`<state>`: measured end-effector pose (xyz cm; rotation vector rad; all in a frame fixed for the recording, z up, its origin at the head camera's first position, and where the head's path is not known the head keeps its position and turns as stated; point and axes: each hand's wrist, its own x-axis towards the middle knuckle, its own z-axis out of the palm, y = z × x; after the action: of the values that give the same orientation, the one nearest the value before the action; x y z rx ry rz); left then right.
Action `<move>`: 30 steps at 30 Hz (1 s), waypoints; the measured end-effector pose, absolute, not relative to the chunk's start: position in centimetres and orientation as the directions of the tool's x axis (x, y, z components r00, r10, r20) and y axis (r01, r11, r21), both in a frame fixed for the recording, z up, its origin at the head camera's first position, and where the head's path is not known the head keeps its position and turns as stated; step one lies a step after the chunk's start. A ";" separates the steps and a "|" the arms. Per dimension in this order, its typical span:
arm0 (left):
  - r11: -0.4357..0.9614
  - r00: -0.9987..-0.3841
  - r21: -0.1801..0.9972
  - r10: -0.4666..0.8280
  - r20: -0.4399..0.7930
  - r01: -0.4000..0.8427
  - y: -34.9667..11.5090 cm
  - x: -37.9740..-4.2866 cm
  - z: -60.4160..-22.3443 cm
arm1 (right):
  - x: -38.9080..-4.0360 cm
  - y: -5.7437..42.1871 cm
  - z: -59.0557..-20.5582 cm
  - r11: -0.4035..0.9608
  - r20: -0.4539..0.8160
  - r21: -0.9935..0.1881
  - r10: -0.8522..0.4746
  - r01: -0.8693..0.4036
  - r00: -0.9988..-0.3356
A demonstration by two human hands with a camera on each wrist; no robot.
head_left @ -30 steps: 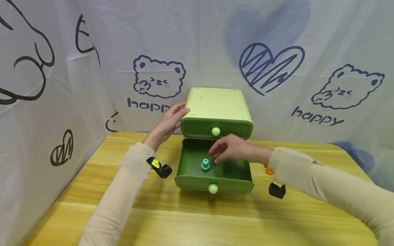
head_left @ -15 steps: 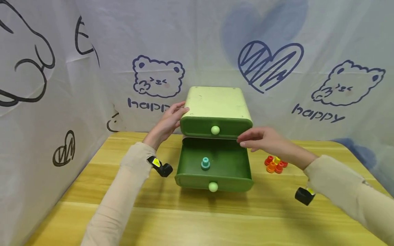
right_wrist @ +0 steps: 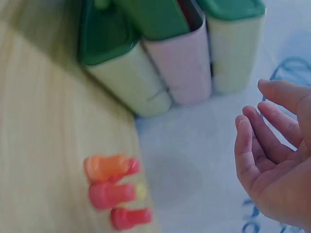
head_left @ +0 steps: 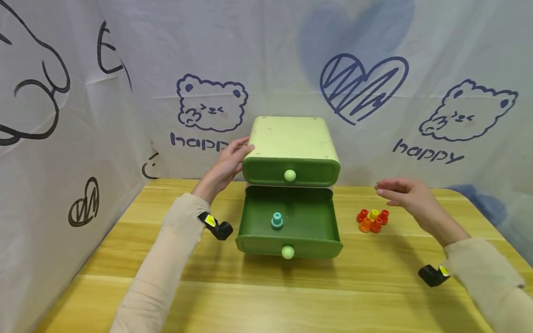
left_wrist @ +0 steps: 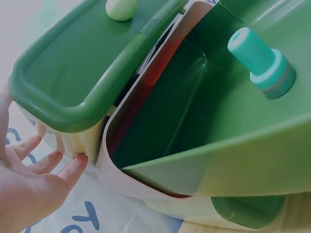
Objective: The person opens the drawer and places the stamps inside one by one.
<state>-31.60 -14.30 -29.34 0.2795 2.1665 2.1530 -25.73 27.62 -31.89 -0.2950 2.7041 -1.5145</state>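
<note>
A small drawer cabinet (head_left: 291, 136) with a cream top and green drawer fronts stands at the back of the table. Its middle drawer (head_left: 306, 222) is pulled out, and a teal peg-shaped piece (head_left: 276, 221) stands upright inside. My left hand (head_left: 222, 169) rests against the cabinet's left side, thumb near the top edge; in the left wrist view its fingertips (left_wrist: 75, 167) touch the cream side wall. Off to the cabinet's right, my right hand (head_left: 410, 199) hovers with nothing in it, fingers loosely bent, as the right wrist view also shows.
Several red, orange and yellow pegs (head_left: 376, 225) stand in a cluster on the wooden table (head_left: 266, 300), right of the cabinet and close below my right hand. A white cloth (head_left: 283, 60) with drawings hangs behind the table, and another stretch runs along the left.
My right hand has moved from over the drawer out to the right, uncovering the peg cluster. My left hand stays at the cabinet's side, and the teal piece stays put.
</note>
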 end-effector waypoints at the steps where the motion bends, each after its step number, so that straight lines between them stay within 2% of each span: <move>1: -0.001 -0.981 0.997 0.180 0.075 0.076 -14.3 -31.6 -29.3 | -25.7 28.0 -32.4 0.504 0.066 -0.852 -0.164 -0.141 -0.984; 9: -0.010 -0.982 0.998 0.175 0.067 0.066 -14.3 -31.7 -29.4 | -25.6 30.0 -36.0 0.441 0.045 -0.895 -0.069 -0.071 -0.997; 21: -0.010 -0.981 0.998 0.180 0.070 0.069 -14.2 -31.6 -29.4 | -25.7 30.1 -40.1 0.561 0.054 -0.826 -0.015 -0.053 -0.998; 30: -0.010 -0.982 0.998 0.178 0.067 0.066 -14.3 -31.6 -29.4 | -26.1 29.7 -41.3 0.557 0.011 -0.831 -0.010 -0.015 -1.000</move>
<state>-31.61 -14.29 -29.38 0.2664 2.1528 2.1620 -26.08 29.69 -41.34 -0.0220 2.7757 -1.4814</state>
